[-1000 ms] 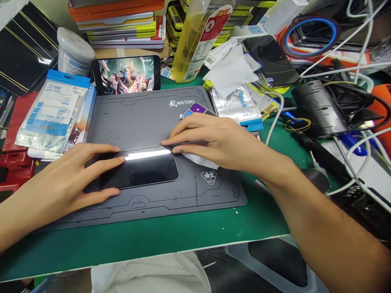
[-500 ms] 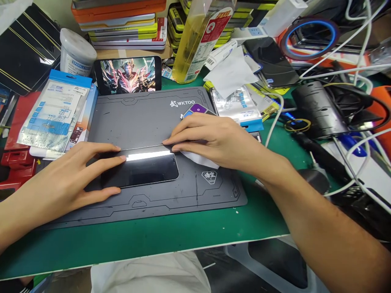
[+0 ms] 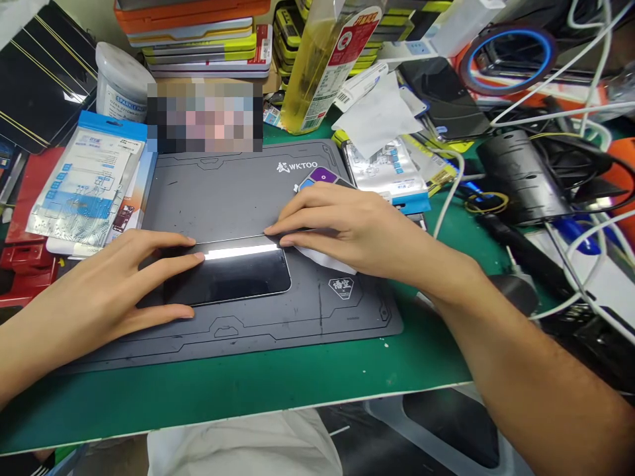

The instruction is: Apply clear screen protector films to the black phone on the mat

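Noting hand placement: the black, glass-faced rectangular phone [image 3: 243, 277] lies face up on the dark grey mat [image 3: 223, 198], which covers part of the green-topped bench [image 3: 297, 380]. Its long axis runs left to right, the right end angled slightly away from you. From your right fingertips, the phone lies leftward and toward your body. Your left hand [image 3: 114, 284] is nearer overall, covering the left end.

Left grip: fingers spread wide, one at the far edge, one on the glass, thumb by the near edge; bracing rather than clenched, as I judge it. Right hand [image 3: 342, 221]: fingertips bunched at the far long edge near the right corner, appearing to touch it; cannot tell whether that grip pinches anything. A thin white sheet [image 3: 327, 261] shows beneath this hand.

Legible writing: "WKTOO" in white along the mat's far side; a white badge reading "悟空" at its right. The white plastic tub [image 3: 122, 86] reads "SPARKLE", remainder unclear. Characters on the red-labelled bottle of yellow liquid [image 3: 317, 79]: not readable with confidence.
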{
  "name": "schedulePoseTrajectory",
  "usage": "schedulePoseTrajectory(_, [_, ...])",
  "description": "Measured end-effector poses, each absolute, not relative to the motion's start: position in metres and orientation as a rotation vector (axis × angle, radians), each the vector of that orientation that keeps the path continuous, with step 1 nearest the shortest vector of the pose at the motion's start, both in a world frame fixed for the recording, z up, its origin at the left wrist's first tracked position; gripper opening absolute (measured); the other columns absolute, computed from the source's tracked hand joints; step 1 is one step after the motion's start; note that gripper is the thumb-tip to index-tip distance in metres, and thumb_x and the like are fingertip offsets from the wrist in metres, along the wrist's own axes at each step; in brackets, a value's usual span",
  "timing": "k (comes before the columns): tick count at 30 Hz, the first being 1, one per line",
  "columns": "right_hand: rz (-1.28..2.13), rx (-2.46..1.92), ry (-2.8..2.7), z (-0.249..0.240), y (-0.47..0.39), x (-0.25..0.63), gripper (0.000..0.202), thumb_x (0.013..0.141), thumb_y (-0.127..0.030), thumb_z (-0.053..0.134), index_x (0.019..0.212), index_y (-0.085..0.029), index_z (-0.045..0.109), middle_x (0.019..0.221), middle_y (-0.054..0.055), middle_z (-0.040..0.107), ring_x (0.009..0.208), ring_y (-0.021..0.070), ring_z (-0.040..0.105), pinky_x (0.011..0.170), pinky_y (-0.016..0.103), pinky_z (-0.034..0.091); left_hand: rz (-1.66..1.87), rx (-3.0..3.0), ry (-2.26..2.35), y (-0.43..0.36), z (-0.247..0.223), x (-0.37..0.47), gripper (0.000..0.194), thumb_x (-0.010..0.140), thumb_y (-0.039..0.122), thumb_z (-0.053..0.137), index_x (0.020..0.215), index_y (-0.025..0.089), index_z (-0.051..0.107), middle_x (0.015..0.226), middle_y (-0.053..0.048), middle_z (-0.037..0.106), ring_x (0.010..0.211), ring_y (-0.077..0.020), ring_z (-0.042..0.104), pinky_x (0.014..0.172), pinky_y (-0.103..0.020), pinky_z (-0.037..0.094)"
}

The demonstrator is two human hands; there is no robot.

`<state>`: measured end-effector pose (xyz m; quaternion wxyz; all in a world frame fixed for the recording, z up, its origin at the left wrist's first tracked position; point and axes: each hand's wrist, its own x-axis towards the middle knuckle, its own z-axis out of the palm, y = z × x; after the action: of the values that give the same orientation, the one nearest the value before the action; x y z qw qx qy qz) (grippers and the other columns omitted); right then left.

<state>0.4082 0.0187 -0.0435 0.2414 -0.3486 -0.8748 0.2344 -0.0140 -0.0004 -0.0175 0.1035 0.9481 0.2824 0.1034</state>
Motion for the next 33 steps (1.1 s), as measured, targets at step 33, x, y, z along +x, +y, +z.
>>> schedulePoseTrajectory(33, [0.771, -0.931, -2.42, -0.0388, 0.0178, 0.4108, 0.045, 0.125, -0.059, 0.081, 0.155, -0.028, 0.096, 0.145, 0.015, 0.09, 0.133, 0.0387, 0.083, 0.122, 0.059, 0.067, 0.295, 2.759, 0.856, -0.005, -0.0155, -0.0112, 0.061, 0.136, 0.065, 0.059, 0.195, 0.049, 0.057, 0.178, -0.01, 0.076, 0.154, -0.0374, 0.082, 0.136, -0.06, 0.072])
